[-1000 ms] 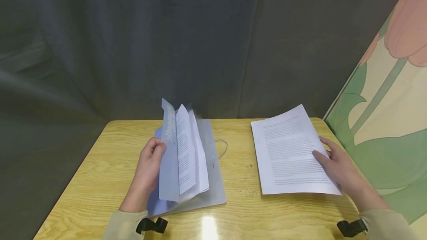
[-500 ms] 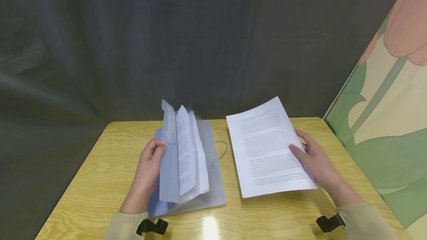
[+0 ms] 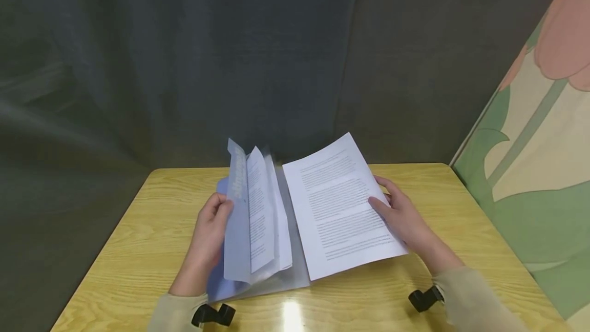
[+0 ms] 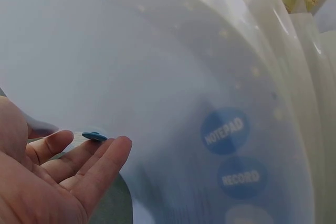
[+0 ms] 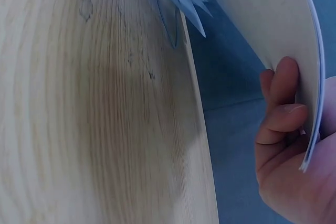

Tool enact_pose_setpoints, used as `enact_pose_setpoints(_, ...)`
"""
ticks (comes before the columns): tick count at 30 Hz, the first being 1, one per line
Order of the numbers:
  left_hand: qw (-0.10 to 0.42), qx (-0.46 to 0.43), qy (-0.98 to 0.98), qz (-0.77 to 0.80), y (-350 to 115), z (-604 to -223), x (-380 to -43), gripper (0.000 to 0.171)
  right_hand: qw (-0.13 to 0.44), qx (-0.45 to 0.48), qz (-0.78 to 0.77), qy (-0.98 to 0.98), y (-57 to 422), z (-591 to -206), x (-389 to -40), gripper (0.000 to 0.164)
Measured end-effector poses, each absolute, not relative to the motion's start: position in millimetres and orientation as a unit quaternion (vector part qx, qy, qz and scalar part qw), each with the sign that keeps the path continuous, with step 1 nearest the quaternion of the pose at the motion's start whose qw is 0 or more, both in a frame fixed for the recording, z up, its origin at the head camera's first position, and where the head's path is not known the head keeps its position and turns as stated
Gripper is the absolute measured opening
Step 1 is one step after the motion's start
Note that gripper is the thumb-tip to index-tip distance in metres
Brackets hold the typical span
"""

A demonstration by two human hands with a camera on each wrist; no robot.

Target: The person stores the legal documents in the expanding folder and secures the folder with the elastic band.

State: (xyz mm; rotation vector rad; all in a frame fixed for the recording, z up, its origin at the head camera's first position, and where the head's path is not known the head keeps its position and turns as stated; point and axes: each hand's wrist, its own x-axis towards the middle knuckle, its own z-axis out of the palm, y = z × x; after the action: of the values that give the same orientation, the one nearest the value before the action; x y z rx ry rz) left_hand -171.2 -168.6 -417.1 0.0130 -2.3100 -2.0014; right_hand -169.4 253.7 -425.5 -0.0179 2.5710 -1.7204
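Note:
A bluish translucent document folder [image 3: 237, 240] stands part-open on the table, with printed papers [image 3: 261, 214] between its leaves. My left hand [image 3: 209, 232] pinches the edge of its raised cover between thumb and fingers. In the left wrist view, round "NOTEPAD" and "RECORD" labels [image 4: 226, 132] and a small blue button [image 4: 94, 136] show on the cover. My right hand [image 3: 405, 219] grips the right edge of a thin stack of printed sheets [image 3: 341, 209], thumb on top and fingers beneath. The stack is held tilted, overlapping the folder's right-hand part in the head view.
A wooden table [image 3: 138, 229] with rounded far corners lies under everything. Behind it hangs a dark curtain [image 3: 276, 65]. A wall painted with a tulip [image 3: 553, 142] borders the right side. In the right wrist view, a thin cord loop [image 5: 170, 32] hangs by the folder.
My right hand has carried the sheets leftward, from over the table's right side to beside and partly over the folder. The left hand keeps its pinch on the cover, nearly still.

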Motion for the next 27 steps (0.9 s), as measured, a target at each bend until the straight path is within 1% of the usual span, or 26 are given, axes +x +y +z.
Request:
enact_pose_setpoints(22,0.045,0.002,-0.757,-0.652,-167,-421,-172,0.019,0.044,-0.023,-0.559,0.827,208,-430,-192,0.063)
enact_pose_setpoints(27,0.044,0.002,-0.756,-0.653,-165,-422,-172,0.019,0.055,-0.009,-0.581,0.812,194,-434,-194,0.061)
